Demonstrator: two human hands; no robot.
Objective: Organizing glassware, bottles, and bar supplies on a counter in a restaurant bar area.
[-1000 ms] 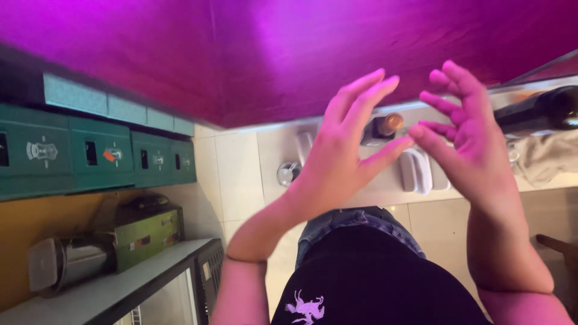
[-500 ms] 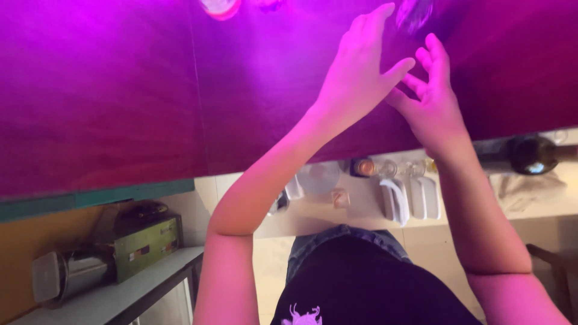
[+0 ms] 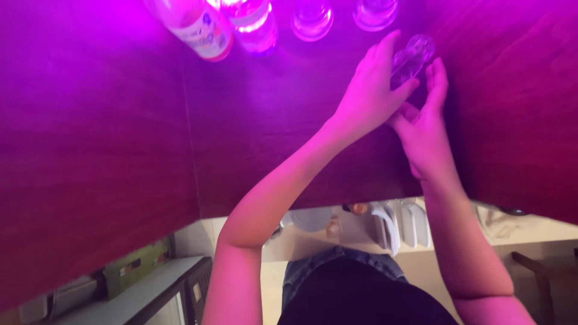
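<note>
I saw both of my hands raised against a dark wooden surface washed in magenta light. My left hand [image 3: 367,102] was curled around a small clear glass [image 3: 409,59], fingers over its side and thumb beneath. My right hand [image 3: 426,123] was half open, its fingertips resting on the same glass from the other side, steadying it rather than gripping it. The glass sat near the top right of the view, lying tilted between the two hands, close against the wood.

Above it stood a row of things: two more clear glasses [image 3: 312,19], just beside the held one, and two bottles [image 3: 201,27] with pale labels further left. Below the wooden surface [image 3: 108,150] I could see a pale desk [image 3: 542,232] with white containers [image 3: 397,222], and a green box [image 3: 135,268] at the lower left.

I judged the main risk to be a slip: the glass was smooth, held mostly by fingertips, and tilted. A loosened left grip could drop it. A careless sideways move could also knock the neighbouring glasses, which stood very close.
</note>
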